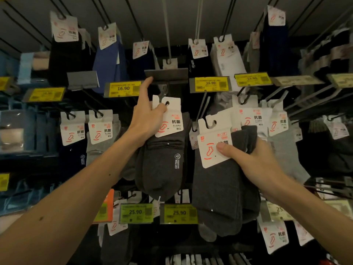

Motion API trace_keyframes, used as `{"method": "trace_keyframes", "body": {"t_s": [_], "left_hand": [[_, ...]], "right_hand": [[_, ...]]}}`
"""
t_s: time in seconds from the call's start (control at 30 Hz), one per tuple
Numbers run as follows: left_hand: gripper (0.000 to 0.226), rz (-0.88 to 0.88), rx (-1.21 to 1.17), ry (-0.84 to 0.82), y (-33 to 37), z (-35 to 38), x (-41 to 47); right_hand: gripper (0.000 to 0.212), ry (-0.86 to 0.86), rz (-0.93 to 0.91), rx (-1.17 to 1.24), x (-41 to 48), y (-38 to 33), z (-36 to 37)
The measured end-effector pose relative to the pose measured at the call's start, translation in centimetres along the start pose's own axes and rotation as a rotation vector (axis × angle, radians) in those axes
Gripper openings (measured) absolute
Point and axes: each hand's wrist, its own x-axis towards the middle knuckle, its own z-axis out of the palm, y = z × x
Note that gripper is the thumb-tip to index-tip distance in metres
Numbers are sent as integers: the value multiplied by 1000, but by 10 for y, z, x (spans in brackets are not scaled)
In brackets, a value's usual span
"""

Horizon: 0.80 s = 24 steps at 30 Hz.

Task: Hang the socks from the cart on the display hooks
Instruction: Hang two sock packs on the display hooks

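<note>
While left hand (147, 119) pinches sock pack (162, 165) vertical, card (170, 121) up, right hand (254, 161) grips bundle (219, 188)

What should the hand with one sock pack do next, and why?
Probably raise the dark grey sock pack so its white card slips onto the wire hook under the blank grey label holder: the left hand pinches that card below it, forefinger touching the holder.

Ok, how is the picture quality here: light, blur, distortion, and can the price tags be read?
Head view: dim, so the grey sock pack in the left hand blends into the dark backing, though its white header card is crisp. Head view: the 16.90 price tag is readable; the far-right tag is smeared. Head view: wide-angle bend fans the hooks outward.
</note>
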Motion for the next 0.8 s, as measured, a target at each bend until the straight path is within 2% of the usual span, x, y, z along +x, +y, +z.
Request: {"method": "trace_keyframes", "body": {"t_s": [0.23,0.47,0.8], "left_hand": [[72,2,58,68,-9,14,22],[84,30,165,115,-13,21,22],[95,74,298,78,-22,18,8]], "right_hand": [[26,-28,12,33,4,4,0],[29,-56,3,30,5,9,-1],[28,-25,71,77,3,10,-1]]}}
